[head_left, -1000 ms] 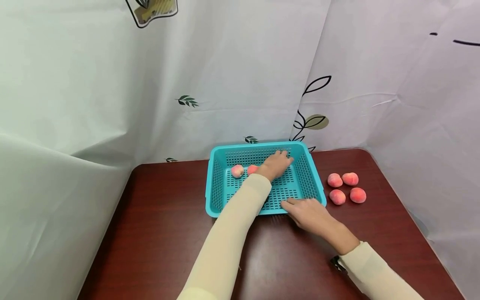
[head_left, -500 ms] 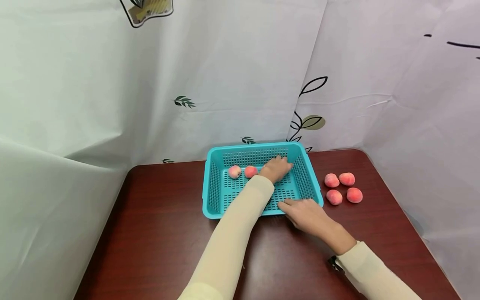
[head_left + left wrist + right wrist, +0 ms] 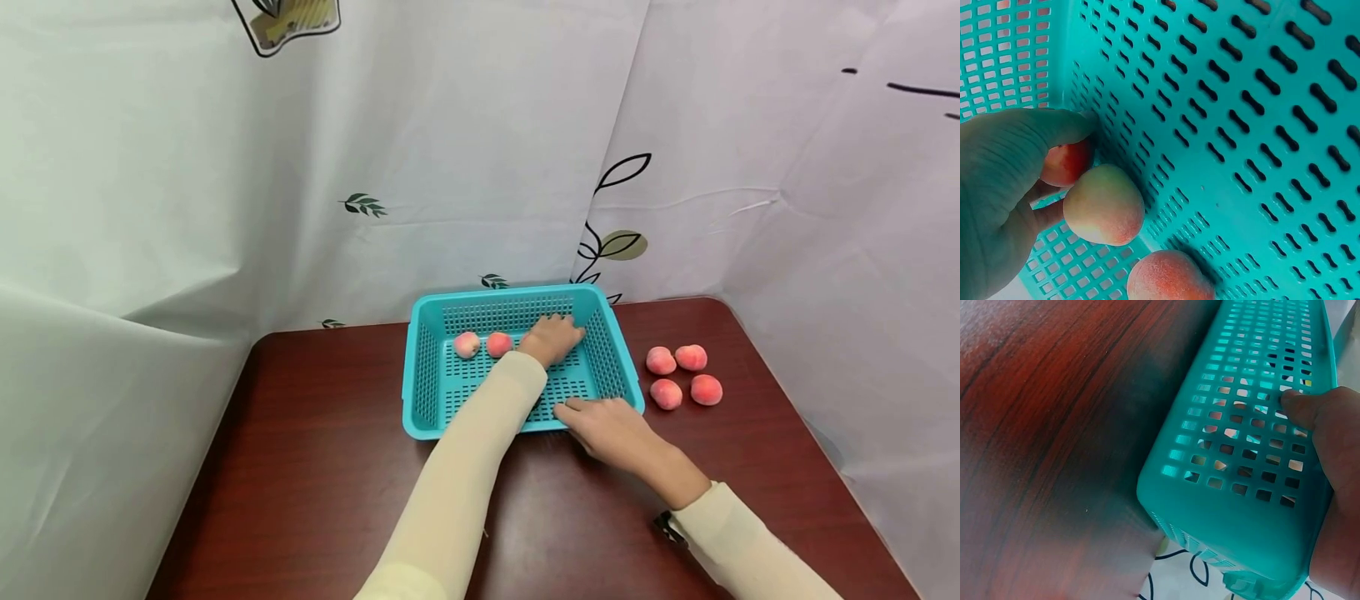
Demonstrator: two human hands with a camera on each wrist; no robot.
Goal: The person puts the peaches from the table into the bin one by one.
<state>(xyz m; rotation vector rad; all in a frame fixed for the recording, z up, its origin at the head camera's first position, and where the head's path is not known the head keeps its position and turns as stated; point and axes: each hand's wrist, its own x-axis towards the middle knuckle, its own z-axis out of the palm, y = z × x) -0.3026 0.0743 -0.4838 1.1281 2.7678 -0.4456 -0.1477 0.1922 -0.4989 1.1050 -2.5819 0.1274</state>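
A turquoise perforated basket (image 3: 426,437) stands at the far edge of the table. My left hand (image 3: 551,340) reaches down inside its right part. In the left wrist view that hand's thumb and fingers curl round a red peach (image 3: 1066,164), which the hand hides in the head view. A pale peach (image 3: 1104,204) sits right beside the held one, with another peach (image 3: 1170,277) farther along the basket floor. My right hand (image 3: 611,429) grips the near rim at its right end. Its thumb lies against the outer wall (image 3: 1229,500) in the right wrist view.
Several peaches (image 3: 666,394) lie on the dark red-brown table (image 3: 322,483) to the right of the basket. A white patterned curtain (image 3: 450,150) hangs behind and along both sides. A dark band (image 3: 670,529) shows under the right sleeve.
My left hand has sunk slightly lower and nearer within the basket, showing more of the middle peach. My right hand keeps its place on the rim. The head view has shifted slightly.
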